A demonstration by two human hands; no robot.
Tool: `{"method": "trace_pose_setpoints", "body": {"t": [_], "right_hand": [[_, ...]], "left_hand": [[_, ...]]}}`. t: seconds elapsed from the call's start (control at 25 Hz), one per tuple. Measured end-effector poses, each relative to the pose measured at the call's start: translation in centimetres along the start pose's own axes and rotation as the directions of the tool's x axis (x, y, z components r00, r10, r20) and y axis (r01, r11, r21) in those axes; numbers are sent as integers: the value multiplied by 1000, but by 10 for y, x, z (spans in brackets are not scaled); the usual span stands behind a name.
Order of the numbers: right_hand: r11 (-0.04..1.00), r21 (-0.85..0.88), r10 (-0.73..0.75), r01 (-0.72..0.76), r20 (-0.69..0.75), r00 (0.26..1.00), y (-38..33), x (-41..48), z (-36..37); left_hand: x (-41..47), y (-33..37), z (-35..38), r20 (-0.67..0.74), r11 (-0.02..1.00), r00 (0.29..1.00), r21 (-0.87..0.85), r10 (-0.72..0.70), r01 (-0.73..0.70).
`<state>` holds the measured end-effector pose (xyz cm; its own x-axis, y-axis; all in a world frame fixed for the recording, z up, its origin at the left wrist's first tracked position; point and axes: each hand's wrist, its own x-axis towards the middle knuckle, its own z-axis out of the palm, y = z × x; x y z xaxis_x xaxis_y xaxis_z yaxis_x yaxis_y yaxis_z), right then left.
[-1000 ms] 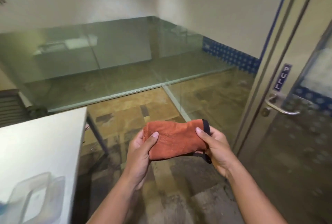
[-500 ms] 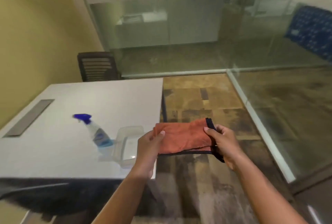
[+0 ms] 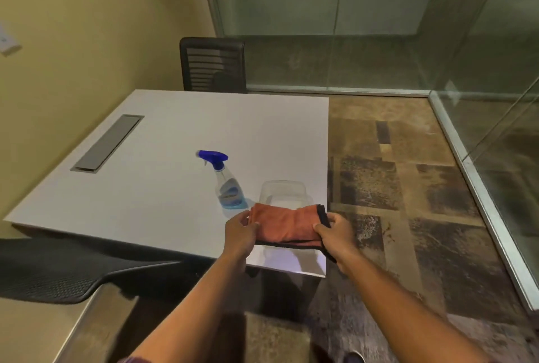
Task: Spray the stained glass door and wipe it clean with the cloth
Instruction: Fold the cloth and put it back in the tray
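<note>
A folded orange cloth (image 3: 284, 224) with a dark edge is stretched between both hands, just above the white table's near right corner. My left hand (image 3: 239, 231) pinches its left end and my right hand (image 3: 335, 231) grips its right end. A clear spray bottle (image 3: 226, 185) with a blue trigger head stands upright on the table, just left of and behind the cloth. The glass door is out of view; only glass partition walls (image 3: 364, 13) show at the back and right.
The white table (image 3: 145, 187) has a grey cable slot (image 3: 108, 142) at its left side. A clear plastic container (image 3: 284, 192) sits behind the cloth. One black chair (image 3: 213, 64) stands behind the table, another (image 3: 58, 269) at the near left. Patterned carpet (image 3: 393, 187) covers the floor on the right.
My view has swung left from the glass door to the table. Both hands kept hold of the cloth and carried it over the table's near right corner, close to the spray bottle.
</note>
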<state>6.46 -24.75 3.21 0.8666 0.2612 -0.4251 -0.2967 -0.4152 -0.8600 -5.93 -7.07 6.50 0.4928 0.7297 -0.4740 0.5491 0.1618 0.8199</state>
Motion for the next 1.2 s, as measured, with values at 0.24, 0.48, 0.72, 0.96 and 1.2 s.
{"method": "trace_pose_setpoints", "body": {"t": [0.24,0.48,0.72,0.96,1.2], "right_hand": [[980,-198,-27,32,25,999,0,41,27],[890,-448,-37,90,127,991,13,56,21],[324,-631,-576,705,460,676,14,42,28],[137,-721,-346,680,608,715,29,42,48],[58,-753,-140,656,644,752,11,48,73]], "left_hand": [[44,-9,14,0,996,1000,83,-28,28],[55,-13,22,59,961,998,277,2,-19],[34,-31,20,363,382,820,751,443,-539],[52,-41,30,597,-72,792,802,129,-592],[70,-36,40,674,-198,738,725,11,-659]]}}
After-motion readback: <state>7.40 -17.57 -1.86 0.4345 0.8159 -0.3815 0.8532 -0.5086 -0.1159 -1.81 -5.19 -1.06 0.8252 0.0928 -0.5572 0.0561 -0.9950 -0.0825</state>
